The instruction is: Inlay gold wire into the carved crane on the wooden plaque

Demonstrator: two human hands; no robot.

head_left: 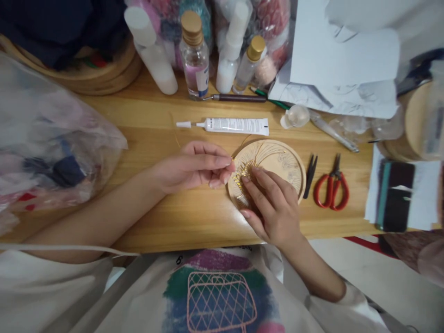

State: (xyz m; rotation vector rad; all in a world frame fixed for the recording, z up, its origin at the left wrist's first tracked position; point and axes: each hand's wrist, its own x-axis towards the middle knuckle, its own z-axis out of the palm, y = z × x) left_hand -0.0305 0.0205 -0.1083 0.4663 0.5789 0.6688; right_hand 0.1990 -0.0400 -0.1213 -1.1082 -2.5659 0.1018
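In the head view, the round wooden board (275,160) lies on the tabletop (194,217), at three o'clock from your left hand (203,166), whose fingertips pinch what looks like gold wire (238,179). Your right hand (279,208) comes in from five o'clock, fingers loosely spread, resting on the board and gripping nothing visible. You seem to be laying wire along the drawn lines; the next move calls for light, steady fingertips. The white tube (239,125) sits at eleven o'clock.
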